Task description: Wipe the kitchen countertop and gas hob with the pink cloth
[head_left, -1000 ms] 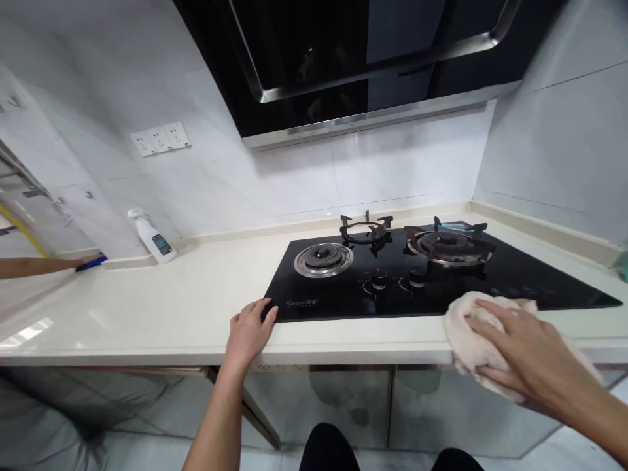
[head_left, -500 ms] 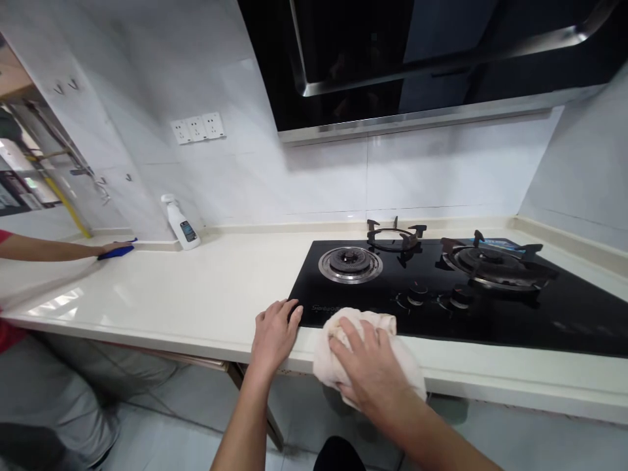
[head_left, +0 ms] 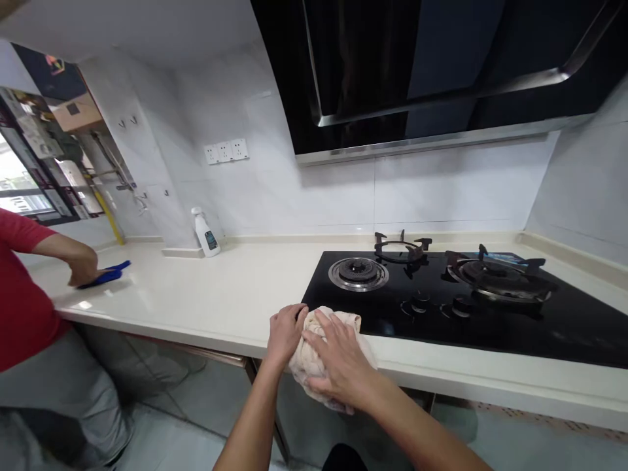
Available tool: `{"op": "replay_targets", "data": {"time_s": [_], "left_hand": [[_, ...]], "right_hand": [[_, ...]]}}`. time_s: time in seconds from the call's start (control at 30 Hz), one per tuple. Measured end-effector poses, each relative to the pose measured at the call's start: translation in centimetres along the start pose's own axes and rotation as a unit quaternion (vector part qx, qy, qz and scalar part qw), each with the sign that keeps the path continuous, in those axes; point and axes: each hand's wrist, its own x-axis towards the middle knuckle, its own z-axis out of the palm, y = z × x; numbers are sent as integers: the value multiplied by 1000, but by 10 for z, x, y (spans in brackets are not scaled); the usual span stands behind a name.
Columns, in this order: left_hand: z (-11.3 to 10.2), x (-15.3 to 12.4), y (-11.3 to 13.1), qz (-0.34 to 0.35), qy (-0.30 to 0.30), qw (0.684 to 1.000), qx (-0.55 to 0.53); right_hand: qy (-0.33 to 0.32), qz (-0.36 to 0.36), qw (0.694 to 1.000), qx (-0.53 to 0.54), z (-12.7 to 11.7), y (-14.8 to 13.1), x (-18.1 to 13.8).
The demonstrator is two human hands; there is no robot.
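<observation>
My right hand (head_left: 338, 360) presses a crumpled beige cloth (head_left: 310, 358) against the front edge of the cream countertop (head_left: 216, 297), fingers spread over it and curling round its lower part. My left hand (head_left: 283, 330) rests on the counter edge right beside the cloth, its fingers touching the cloth's left side near the corner of the black gas hob (head_left: 466, 307).
A white spray bottle (head_left: 205, 232) stands by the back wall. At the far left another person in a red shirt (head_left: 19, 288) wipes the counter with a blue cloth (head_left: 108, 275). A black range hood (head_left: 417, 65) hangs above the hob. Wall sockets (head_left: 226, 152) sit above the counter.
My right hand slid the cloth leftwards along the counter edge, from the hob's right side to its left corner, until it met my left hand. The view has turned left.
</observation>
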Motion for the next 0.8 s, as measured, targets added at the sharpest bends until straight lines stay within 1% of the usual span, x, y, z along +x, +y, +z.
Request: {"op": "replay_targets", "data": {"time_s": [0.07,0.13,0.23,0.3,0.4,0.47,0.53,0.63,0.73,0.8], "left_hand": [[-4,-1,0,6,16,1000,-18],[-11,-4,1,15,35,999,-37],[-20,-18,8,38,53,996,-54],[-20,-34,18,71,36,995,-53],[-5,-57,42,139,-32,990,3],[10,-66,59,161,-60,983,64],[23,-70,77,158,-56,980,103],[43,-72,102,148,-35,983,103],[66,-79,125,172,-28,982,77],[80,-85,135,197,-27,978,62]], "right_hand": [[12,-9,1000,11,-9,14,-13],[40,-4,999,3,-20,36,-29],[109,28,993,-22,-34,81,-54],[140,55,988,-32,-38,113,-68],[164,91,981,-40,-35,149,-81],[166,107,979,-45,-28,159,-85],[154,120,979,-50,-21,162,-86],[132,136,980,-55,-12,162,-87],[123,133,982,-56,-8,168,-89],[114,129,984,-52,-6,174,-91]]}}
